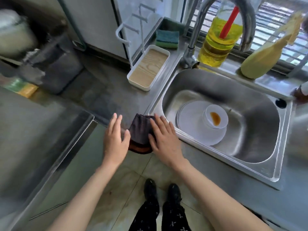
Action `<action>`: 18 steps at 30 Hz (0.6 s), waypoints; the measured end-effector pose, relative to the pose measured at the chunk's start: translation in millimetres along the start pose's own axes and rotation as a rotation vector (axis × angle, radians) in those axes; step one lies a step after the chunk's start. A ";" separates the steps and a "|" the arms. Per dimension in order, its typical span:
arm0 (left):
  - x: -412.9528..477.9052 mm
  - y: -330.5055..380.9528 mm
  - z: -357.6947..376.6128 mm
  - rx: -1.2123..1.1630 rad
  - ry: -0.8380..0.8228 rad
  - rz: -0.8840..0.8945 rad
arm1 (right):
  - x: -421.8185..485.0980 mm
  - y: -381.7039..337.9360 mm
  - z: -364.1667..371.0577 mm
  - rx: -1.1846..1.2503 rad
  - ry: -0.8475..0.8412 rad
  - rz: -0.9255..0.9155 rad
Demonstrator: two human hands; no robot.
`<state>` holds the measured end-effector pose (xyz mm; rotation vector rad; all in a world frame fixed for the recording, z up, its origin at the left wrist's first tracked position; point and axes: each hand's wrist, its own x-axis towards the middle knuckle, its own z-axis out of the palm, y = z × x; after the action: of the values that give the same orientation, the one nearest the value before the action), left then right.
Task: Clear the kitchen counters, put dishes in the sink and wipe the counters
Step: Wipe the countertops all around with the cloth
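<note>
Some plates (pixel 191 124): in the sink (pixel 250 165).
Left grip (pixel 115 139): spread flat, beside my dark cloth (pixel 140 130).
Right grip (pixel 164 139): flat, pressing cloth at counter (pixel 100 97) edge.

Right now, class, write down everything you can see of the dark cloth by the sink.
The cloth is dark grey-brown with a reddish-brown lower hem. It is soft fabric, creased and bunched. It lies at the front edge of the counter, just left of the sink, with its hem overhanging. The right hand presses flat on its right side, fingers straight. The left hand is open at its left edge, thumb about touching.
</note>
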<state>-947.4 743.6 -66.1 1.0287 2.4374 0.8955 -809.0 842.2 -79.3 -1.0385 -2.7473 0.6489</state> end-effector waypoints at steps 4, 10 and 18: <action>-32.2 -51.0 -16.5 0.158 0.039 -0.191 | 36.2 -31.1 30.2 -0.106 -0.142 -0.079; -29.3 -97.9 -40.1 0.371 0.004 -0.083 | 59.1 -46.9 56.3 -0.243 -0.136 -0.087; 26.5 -159.3 -69.1 0.726 -0.125 0.139 | 96.1 -65.0 67.5 -0.286 -0.091 -0.099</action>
<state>-1083.7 648.6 -123.2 1.4401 2.6469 -0.0641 -938.6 838.4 -114.0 -0.9344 -3.0131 0.3017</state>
